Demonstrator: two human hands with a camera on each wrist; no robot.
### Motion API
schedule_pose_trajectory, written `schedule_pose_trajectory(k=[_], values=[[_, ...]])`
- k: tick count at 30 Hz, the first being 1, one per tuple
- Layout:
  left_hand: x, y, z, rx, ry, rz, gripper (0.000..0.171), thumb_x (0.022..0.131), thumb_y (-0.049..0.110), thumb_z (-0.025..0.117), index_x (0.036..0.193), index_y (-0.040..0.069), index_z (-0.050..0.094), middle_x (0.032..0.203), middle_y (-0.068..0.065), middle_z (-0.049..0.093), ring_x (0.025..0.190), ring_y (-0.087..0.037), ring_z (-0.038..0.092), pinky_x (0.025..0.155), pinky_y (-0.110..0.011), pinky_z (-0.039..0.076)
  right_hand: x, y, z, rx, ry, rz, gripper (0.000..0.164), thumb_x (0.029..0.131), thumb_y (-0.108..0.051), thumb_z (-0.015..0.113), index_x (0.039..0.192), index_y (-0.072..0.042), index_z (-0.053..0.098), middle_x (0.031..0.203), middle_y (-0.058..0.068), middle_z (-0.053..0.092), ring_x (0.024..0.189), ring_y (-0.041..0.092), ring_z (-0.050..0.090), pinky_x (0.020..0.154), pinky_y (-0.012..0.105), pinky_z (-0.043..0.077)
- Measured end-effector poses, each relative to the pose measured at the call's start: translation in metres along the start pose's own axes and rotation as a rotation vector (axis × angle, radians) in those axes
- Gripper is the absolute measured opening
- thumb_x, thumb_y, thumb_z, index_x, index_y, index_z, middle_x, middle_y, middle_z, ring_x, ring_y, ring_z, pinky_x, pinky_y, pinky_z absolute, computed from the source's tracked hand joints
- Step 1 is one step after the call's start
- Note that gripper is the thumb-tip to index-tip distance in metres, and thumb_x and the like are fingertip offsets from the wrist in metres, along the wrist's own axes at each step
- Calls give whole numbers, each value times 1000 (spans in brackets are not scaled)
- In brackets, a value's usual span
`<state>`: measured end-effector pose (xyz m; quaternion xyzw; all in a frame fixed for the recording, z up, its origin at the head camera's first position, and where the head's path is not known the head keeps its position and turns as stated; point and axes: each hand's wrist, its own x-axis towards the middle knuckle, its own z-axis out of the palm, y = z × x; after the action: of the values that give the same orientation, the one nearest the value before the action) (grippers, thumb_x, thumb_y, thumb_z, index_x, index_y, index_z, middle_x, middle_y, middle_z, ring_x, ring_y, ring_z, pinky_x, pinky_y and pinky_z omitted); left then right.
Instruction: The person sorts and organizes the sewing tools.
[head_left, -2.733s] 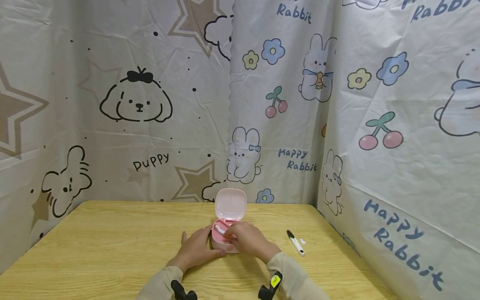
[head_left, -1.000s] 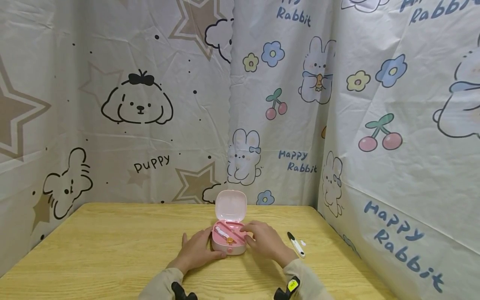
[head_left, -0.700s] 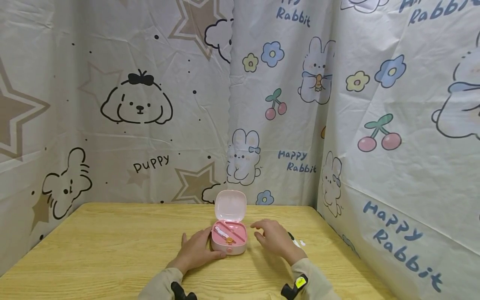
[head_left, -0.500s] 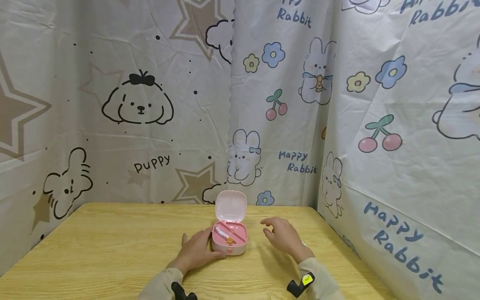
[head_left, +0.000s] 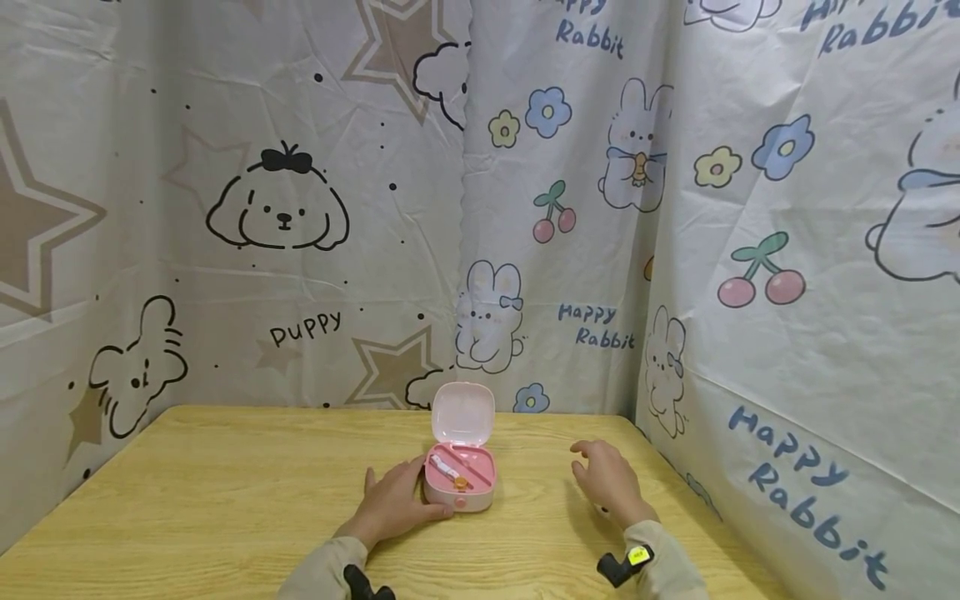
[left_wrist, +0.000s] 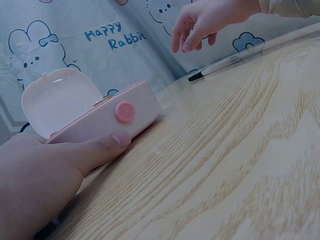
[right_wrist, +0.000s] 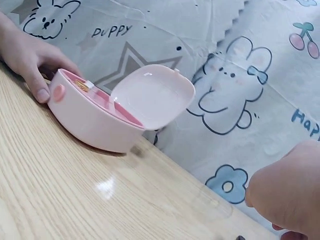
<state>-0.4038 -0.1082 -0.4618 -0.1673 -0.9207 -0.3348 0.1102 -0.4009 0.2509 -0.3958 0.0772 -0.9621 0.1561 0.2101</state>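
A small pink hinged case (head_left: 478,502) stands on the table with its lid (head_left: 463,414) raised. Inside, a slim white piece (head_left: 444,466) and a gold-coloured bit (head_left: 461,482) lie in a pink divided tray. My left hand (head_left: 393,502) holds the case at its left side, thumb along the front near the round button (left_wrist: 125,111). Well to the right of the case, my right hand (head_left: 609,483) hovers with loosely bent fingers and nothing in them. Below it lies a slim white tool with a black tip (left_wrist: 196,77); the hand hides nearly all of it in the head view.
A light wood-grain table (head_left: 247,492) bears everything. Printed cloth curtains (head_left: 390,250) hang behind it and along the right side. Dark devices (head_left: 617,570) are strapped at both wrists.
My right hand, which was inside the case, has withdrawn and moved right, over the white tool. The gold bit in the tray is now uncovered. My left hand has stayed on the case.
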Motion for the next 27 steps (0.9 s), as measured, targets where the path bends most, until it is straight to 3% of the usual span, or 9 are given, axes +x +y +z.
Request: schedule_pose_trajectory(k=[9,12,15,19,27], values=[[-2,2,-2,4,1,-5,108,72,69,84,156,12,46,148,-11,56,138,-37,49,107,-84,0,-4,20,7,-40,-124,90,33,93,-16,75,124,-7,73,117,16,68,102,34,65,73,50,57],[-3,2,-2,2,1,-6,108,72,69,84,156,12,46,149,-11,56,139,-36,48,107,-84,0,-7,22,9,-37,-167,104,35,90,-12,72,125,-9,73,124,18,66,99,32,64,69,48,55],[-3,4,-2,-1,2,-3,108,72,69,84,155,11,47,148,-12,57,138,-37,49,107,-84,1,-9,24,12,-34,-190,97,39,87,-8,66,124,-10,74,127,19,65,104,37,64,75,55,56],[-4,5,-3,2,-1,0,108,71,69,84,154,9,48,145,-13,59,135,-39,51,106,-85,2,-10,25,14,-53,-197,68,40,84,-5,62,123,-7,74,125,21,67,119,47,60,91,65,51],[-3,4,-2,-11,-1,-4,106,72,69,84,155,13,47,148,-11,57,138,-37,48,106,-85,0,-10,24,18,-70,-173,52,36,87,-3,65,121,-5,75,123,20,69,118,47,60,95,64,50]])
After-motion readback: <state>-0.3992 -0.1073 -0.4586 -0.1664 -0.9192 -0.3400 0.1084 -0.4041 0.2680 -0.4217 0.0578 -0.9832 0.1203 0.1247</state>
